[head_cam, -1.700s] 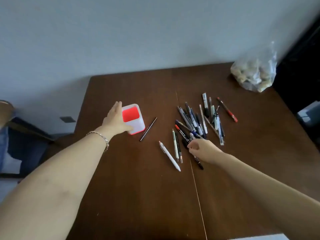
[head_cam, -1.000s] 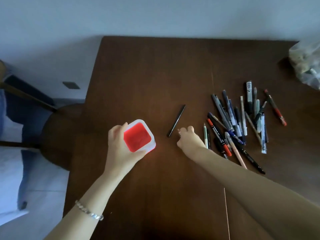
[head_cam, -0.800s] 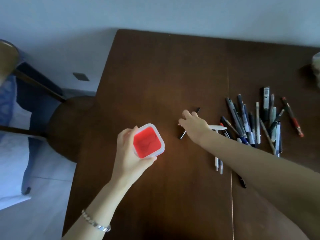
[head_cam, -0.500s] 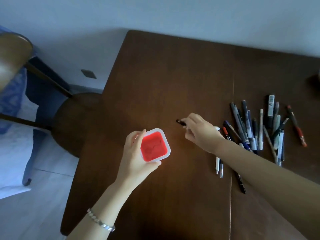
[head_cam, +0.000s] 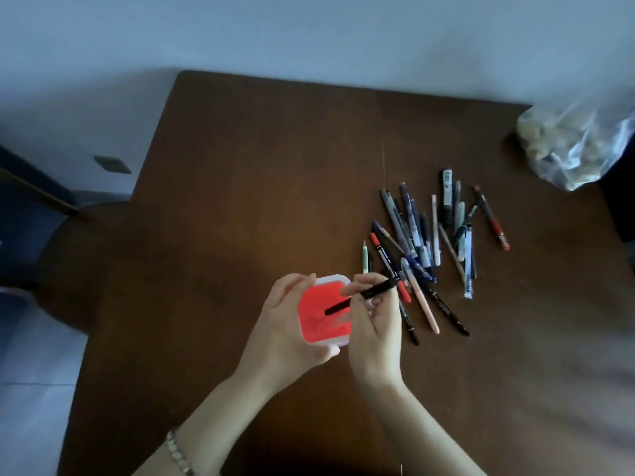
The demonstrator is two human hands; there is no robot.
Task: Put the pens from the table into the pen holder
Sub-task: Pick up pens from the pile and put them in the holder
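A single head-worn, wide-angle view is given, taken from above the near edge of the counter and aimed forward and steeply down. The hands are seen close below the lens, forearms entering from the bottom edge. The counter's far edge and far left corner are framed against a pale wall; floor is shown past its left edge.

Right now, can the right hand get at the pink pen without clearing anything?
Probably yes. The pink pen lies on top of the pile, just beside the right hand, but that hand holds a black pen over the pen holder.
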